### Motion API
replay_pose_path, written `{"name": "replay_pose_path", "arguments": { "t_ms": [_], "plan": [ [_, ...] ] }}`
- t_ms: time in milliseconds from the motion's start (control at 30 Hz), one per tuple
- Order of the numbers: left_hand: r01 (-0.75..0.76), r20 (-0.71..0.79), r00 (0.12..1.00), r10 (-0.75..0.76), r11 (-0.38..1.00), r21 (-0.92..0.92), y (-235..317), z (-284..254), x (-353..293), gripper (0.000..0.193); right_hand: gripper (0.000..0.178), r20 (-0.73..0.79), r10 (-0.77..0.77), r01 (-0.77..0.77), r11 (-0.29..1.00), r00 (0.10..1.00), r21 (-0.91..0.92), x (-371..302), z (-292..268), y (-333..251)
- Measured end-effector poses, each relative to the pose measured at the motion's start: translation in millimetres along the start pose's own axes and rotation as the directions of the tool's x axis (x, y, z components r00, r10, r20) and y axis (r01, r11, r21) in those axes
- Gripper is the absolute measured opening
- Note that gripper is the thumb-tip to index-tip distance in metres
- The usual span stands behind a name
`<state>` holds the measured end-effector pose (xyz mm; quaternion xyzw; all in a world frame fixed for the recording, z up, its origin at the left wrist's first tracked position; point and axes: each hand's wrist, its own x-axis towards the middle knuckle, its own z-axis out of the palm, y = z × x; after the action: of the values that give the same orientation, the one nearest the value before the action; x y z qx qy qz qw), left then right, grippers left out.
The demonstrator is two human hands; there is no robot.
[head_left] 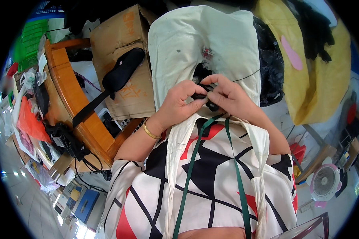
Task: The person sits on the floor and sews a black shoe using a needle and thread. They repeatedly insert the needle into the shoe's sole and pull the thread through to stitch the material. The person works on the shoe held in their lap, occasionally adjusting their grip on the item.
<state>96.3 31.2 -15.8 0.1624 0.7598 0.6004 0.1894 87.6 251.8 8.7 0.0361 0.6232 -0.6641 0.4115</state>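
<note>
Close together over my lap, my left hand (182,98) and my right hand (230,96) pinch a small, soft-looking black piece (202,71) between thumbs and fingers. Its kind is unclear, since the fingers cover much of it. Beneath lies a cream cloth apron (175,36), spread over my lap and marked with a few dark specks. To the left, a black sandal-like sole with a long strap (125,69) rests on a brown cardboard box (119,32), apart from my hands.
An orange wooden chair (75,95) stands left of the box. On the right are a black plastic bag (270,63) and a yellow sack (323,95) with a pink insole (291,52) and black pieces (313,28) on it. A fan (325,181) stands lower right.
</note>
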Motion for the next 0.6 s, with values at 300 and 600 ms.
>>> {"name": "replay_pose_path", "arguments": {
  "t_ms": [300,600],
  "plan": [
    [0.311,-0.050,0.931,-0.362,0.856,-0.412,-1.5,2.2,8.7,0.009,0.017,-0.071,-0.690,0.450,0.542,0.720,-0.709,11.1,-13.3,11.3],
    [0.265,-0.149,0.928,-0.341,0.886,-0.381,4.0,3.7,9.2,0.012,0.031,-0.196,-0.772,0.468,0.544,0.605,-0.697,20.6,-6.9,-4.5]
  ]
}}
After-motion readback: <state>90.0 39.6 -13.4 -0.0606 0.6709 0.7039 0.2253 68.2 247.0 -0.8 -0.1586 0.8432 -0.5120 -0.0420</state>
